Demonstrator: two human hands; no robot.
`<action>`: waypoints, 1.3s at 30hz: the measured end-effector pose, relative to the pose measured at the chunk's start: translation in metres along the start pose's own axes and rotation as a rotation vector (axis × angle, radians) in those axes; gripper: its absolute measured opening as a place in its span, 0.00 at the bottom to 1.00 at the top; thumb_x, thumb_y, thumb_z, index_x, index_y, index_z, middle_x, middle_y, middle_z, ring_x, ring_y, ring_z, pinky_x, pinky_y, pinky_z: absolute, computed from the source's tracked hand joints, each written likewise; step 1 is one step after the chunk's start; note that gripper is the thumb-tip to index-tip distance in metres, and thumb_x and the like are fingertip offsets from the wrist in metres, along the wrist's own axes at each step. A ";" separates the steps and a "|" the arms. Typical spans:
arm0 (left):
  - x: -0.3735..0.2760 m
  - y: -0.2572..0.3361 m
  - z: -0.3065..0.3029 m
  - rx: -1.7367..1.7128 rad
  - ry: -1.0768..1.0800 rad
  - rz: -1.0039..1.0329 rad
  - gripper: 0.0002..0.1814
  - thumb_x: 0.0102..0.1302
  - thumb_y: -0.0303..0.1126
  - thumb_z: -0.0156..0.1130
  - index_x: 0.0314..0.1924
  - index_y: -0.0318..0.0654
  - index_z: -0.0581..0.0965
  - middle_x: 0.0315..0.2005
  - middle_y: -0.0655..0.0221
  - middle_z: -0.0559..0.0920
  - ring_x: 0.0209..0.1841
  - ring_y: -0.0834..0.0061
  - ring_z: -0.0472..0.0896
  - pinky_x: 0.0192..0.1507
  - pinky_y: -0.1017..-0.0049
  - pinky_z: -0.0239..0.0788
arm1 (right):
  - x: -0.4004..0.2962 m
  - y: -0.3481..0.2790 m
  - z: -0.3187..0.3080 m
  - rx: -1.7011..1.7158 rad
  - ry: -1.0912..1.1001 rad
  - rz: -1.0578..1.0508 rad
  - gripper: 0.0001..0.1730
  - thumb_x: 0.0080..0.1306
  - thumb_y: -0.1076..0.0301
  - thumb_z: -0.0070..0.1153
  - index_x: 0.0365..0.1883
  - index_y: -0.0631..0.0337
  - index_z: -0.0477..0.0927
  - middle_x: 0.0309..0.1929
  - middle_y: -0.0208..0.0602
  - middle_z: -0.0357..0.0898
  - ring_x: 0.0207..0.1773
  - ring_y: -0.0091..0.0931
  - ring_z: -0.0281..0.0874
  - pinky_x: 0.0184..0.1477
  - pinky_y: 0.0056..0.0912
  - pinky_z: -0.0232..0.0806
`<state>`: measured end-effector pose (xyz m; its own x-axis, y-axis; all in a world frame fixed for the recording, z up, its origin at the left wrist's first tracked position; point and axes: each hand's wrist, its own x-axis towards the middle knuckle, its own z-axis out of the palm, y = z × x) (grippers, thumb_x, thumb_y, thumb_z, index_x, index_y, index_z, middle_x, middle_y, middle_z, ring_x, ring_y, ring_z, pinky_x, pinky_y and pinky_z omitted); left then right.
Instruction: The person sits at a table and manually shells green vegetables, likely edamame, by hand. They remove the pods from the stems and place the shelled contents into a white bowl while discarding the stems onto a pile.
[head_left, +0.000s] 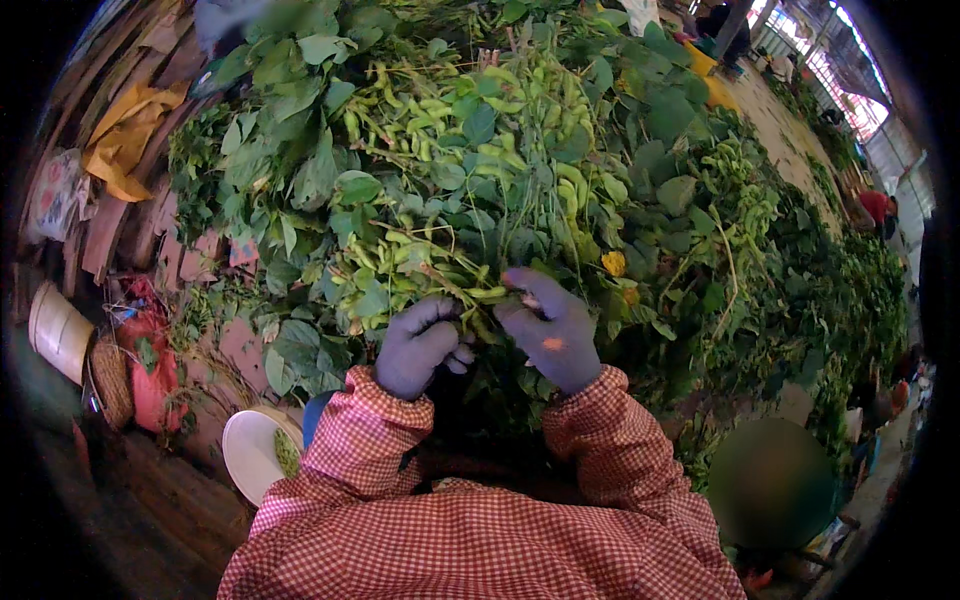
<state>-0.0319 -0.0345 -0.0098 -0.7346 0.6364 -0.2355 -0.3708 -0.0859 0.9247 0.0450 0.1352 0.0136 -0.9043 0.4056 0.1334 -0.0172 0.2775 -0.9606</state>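
My left hand (420, 349), in a grey-purple glove, is curled at the lower end of a soybean stem (446, 281) and appears to hold it. Clusters of plump green pods (382, 259) hang along that stem. My right hand (551, 330), gloved alike with an orange spot on its back, faces it from the right. Its thumb and forefinger are on either side of a pod tip (491, 292); whether they pinch it I cannot tell. Beyond both hands spreads a large heap of cut soybean plants (480, 157) with leaves and pods.
Left of my lap, a white bucket (251, 457) holds green pods. Farther left are a tilted pale bucket (60, 334), a woven basket (111, 382), a red bag (150, 375) and a yellow-orange sheet (131, 139) on planks. A person in red (876, 208) is far right.
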 end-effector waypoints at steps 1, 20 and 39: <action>0.000 0.001 0.000 -0.001 -0.014 0.002 0.13 0.59 0.26 0.49 0.43 0.32 0.75 0.30 0.66 0.80 0.26 0.77 0.78 0.27 0.78 0.72 | 0.002 0.003 0.002 -0.043 -0.023 -0.075 0.15 0.58 0.69 0.60 0.43 0.63 0.76 0.35 0.44 0.79 0.35 0.31 0.79 0.37 0.30 0.71; -0.018 0.027 0.027 0.107 0.257 0.143 0.09 0.58 0.30 0.53 0.29 0.33 0.79 0.16 0.77 0.73 0.17 0.88 0.65 0.20 0.83 0.53 | -0.005 -0.001 0.020 -0.035 -0.054 -0.018 0.14 0.55 0.71 0.60 0.39 0.66 0.75 0.35 0.45 0.78 0.36 0.36 0.79 0.38 0.34 0.71; 0.005 -0.005 0.012 0.239 0.148 0.268 0.09 0.60 0.34 0.55 0.32 0.36 0.78 0.20 0.74 0.76 0.18 0.84 0.68 0.19 0.83 0.57 | -0.006 -0.048 0.017 0.728 -0.043 -0.020 0.23 0.63 0.67 0.54 0.55 0.64 0.67 0.34 0.39 0.74 0.31 0.30 0.75 0.34 0.31 0.71</action>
<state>-0.0269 -0.0222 -0.0118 -0.8681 0.4964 -0.0008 -0.0247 -0.0417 0.9988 0.0443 0.1047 0.0548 -0.9165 0.3678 0.1571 -0.2996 -0.3711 -0.8789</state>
